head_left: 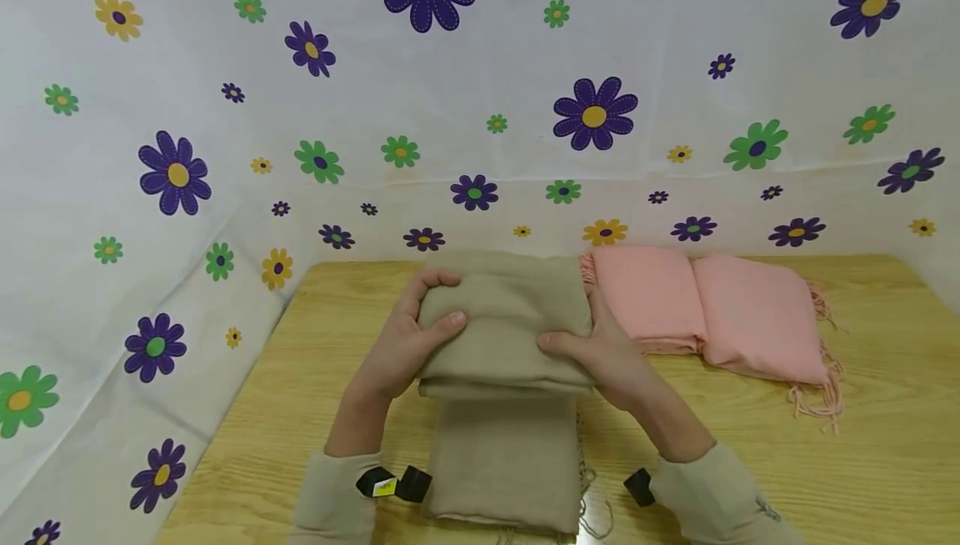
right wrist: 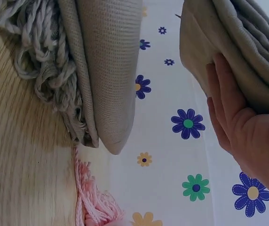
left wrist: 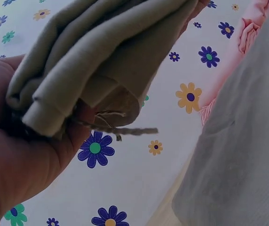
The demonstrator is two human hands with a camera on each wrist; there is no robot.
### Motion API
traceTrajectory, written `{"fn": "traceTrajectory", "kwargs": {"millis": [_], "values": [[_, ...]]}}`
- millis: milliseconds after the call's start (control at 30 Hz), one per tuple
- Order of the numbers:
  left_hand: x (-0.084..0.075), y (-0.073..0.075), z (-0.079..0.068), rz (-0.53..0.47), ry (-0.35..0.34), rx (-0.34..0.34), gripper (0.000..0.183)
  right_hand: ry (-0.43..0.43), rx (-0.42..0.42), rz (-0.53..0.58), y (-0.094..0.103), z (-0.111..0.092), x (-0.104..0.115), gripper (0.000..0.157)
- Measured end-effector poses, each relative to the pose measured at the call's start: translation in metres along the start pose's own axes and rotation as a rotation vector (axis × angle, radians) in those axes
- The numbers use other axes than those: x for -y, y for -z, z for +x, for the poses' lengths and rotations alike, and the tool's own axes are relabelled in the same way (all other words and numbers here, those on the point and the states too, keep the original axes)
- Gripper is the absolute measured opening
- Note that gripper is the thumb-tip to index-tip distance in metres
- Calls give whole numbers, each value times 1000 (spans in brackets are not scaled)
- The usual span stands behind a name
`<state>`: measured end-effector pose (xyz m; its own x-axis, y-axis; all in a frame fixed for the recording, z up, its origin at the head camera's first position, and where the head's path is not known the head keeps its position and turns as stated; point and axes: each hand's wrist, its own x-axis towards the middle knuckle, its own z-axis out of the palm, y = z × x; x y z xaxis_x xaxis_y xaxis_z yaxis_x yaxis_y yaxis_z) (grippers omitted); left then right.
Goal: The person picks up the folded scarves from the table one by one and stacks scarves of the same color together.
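Observation:
My left hand (head_left: 397,349) and right hand (head_left: 603,353) hold a folded beige fringed scarf (head_left: 513,312) by its two sides, thumbs on top. It is lifted off the table. In the left wrist view, the left hand (left wrist: 21,155) grips its rolled layers (left wrist: 73,80), and a twisted tassel (left wrist: 134,131) hangs out. The right wrist view shows the right hand's fingers (right wrist: 228,84) stretched along the underside of the bundle. Nearer to me a second folded beige scarf (head_left: 502,462) lies on the table, its grey-beige fringe (right wrist: 45,56) along the right side.
Two folded pink pieces with fringes, one on the left (head_left: 648,299) and one on the right (head_left: 761,320), lie side by side at the back right of the wooden table (head_left: 885,412). Behind and to the left hangs a white flower-print cloth (head_left: 510,53).

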<state>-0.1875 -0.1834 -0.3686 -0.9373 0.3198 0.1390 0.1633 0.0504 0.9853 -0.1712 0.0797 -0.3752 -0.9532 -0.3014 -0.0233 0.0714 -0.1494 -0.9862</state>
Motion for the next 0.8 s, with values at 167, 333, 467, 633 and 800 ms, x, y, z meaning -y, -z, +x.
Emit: {"fn": "traceTrajectory", "kwargs": {"millis": [167, 333, 467, 633, 800], "values": [[1, 4, -1, -113, 29, 64, 54, 28, 8, 30, 2, -2, 4, 94], [2, 6, -1, -182, 46, 126, 55, 87, 32, -31, 6, -4, 5, 108], [1, 3, -1, -237, 66, 148, 53, 139, 26, -93, 8, -5, 6, 111], [3, 0, -1, -333, 63, 148, 48, 185, 12, -151, 9, -7, 8, 109], [7, -3, 1, -353, 58, 104, 51, 242, -27, -295, 8, -9, 10, 102]]}}
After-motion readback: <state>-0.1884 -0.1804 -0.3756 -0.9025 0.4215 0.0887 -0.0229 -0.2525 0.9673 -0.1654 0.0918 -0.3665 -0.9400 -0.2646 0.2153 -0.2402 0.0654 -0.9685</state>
